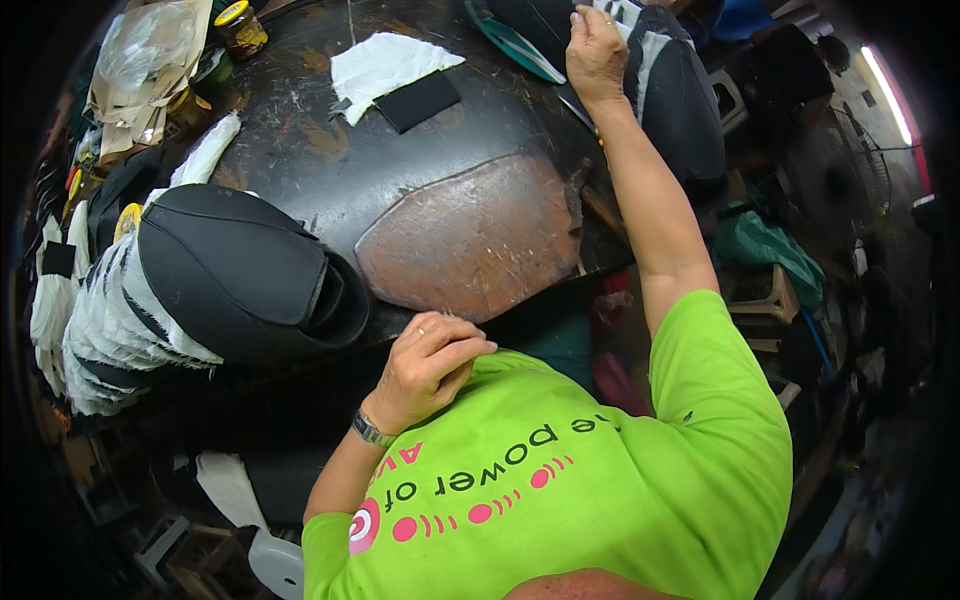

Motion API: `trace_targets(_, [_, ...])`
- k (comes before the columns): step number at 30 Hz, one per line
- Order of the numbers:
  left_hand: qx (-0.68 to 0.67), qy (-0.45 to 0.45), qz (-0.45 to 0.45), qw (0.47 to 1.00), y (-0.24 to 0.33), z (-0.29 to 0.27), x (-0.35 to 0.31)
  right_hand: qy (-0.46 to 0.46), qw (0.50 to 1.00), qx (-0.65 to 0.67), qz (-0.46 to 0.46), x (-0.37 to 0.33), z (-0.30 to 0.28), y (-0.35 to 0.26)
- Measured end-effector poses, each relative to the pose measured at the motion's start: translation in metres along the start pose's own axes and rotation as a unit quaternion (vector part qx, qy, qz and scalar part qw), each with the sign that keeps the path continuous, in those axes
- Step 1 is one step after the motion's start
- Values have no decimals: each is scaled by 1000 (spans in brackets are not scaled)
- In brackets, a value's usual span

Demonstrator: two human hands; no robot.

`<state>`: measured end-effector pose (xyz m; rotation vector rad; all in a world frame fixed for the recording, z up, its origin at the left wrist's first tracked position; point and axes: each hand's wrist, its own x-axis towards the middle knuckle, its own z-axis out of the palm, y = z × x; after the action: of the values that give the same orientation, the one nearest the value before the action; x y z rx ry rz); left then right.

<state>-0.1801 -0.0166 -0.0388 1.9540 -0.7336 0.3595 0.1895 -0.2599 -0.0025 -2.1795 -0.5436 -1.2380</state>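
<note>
Facing scuffed rounded slab, left fingers curled; right fingers near upholstery, hold unclear.

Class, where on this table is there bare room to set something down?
Bare table lies between the white cloth, brown board and black stack; a smaller patch separates the black square from the dark pieces by the right hand. The far left corner, with papers and jar, is crowded.
</note>
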Motion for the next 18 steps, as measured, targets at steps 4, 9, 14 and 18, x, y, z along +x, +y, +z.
trace_targets(4, [72, 46, 55, 995, 13, -9, 16, -37, 983, -45, -172, -27, -95, -81])
trace_targets(9, [241, 116, 73, 961, 22, -18, 22, -332, 918, 118, -180, -127, -176, -183])
trace_targets(14, [321, -35, -55, 945, -2, -9, 21, -417, 871, 187, -179, -164, -189, -201])
trace_targets(18, [304, -35, -82, 948, -11, -12, 14, -384, 894, 221, -70, -162, -182, -182])
